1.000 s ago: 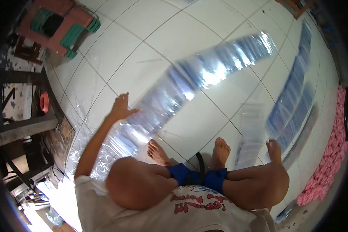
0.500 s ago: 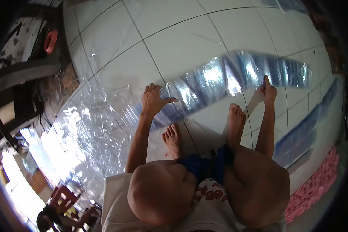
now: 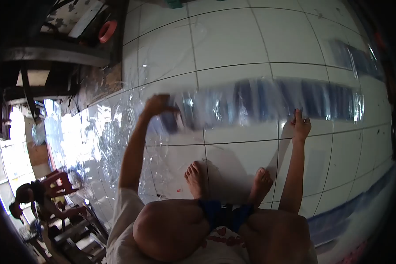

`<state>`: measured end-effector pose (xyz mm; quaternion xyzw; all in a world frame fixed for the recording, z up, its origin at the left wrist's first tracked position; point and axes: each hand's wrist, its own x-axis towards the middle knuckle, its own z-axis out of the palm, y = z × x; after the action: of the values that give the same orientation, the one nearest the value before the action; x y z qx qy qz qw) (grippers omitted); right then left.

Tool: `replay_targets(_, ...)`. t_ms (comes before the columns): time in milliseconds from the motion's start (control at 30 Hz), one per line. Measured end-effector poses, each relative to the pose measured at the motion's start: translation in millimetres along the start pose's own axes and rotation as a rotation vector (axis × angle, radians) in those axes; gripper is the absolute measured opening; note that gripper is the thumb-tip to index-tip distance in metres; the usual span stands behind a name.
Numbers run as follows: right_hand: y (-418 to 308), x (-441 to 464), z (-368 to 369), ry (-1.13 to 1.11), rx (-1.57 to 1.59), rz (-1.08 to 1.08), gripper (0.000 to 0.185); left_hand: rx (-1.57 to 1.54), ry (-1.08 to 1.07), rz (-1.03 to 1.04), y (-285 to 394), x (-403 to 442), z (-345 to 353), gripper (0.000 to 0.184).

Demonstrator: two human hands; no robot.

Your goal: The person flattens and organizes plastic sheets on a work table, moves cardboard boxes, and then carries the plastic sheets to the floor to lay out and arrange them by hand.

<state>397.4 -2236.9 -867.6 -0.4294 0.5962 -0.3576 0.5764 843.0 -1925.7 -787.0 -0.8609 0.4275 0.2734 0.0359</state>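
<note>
A long row of overlapping clear and blue plastic pieces (image 3: 251, 100) runs from left to right across the white tiles in front of my feet. At its left end is my left hand (image 3: 159, 105), thumb spread from the fingers, over or touching the plastic. My right hand (image 3: 301, 126) is at the near edge of the row, right of the middle, with one finger stretched toward it. No object shows between the fingers of either hand. The plastic and my left hand are slightly blurred.
Crumpled clear film (image 3: 114, 141) spreads over the floor at the left. Wooden furniture (image 3: 57, 56) stands at the upper left, with a pink ring (image 3: 107, 31). A person (image 3: 39, 198) is at the lower left. More blue strips (image 3: 356, 215) lie at the lower right.
The view has turned, so the row now lies nearly level. My right hand, out of sight at first, has come to the row's near edge. My left hand stays at the left end.
</note>
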Motion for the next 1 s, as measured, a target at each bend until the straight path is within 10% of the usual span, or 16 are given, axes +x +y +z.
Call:
replay_targets(233,-10,30,91,-0.205,0.004,0.053,0.04,-0.051,0.209,0.062,-79,78,-58,0.056)
replay_targets(400,-69,28,60,-0.681,-0.697,0.278,0.038,-0.122,0.578,0.16,-66,62,-80,0.024)
replay_targets(533,-140,-38,70,-0.59,-0.925,-0.568,0.035,-0.486,0.045,0.013,18,8,-161,0.028)
replay_targets(667,-208,-150,145,-0.725,-0.725,-1.115,0.103,-1.244,-0.121,0.406,176,-30,-202,0.028)
replay_targets(867,-304,-101,114,-0.458,-0.086,-0.857,0.029,-1.548,-0.129,0.858,345,-46,-267,0.042)
replay_targets(1000,-429,-23,4,-0.174,0.08,-0.838,0.023,-1.266,-0.052,0.934,376,-23,-284,0.034)
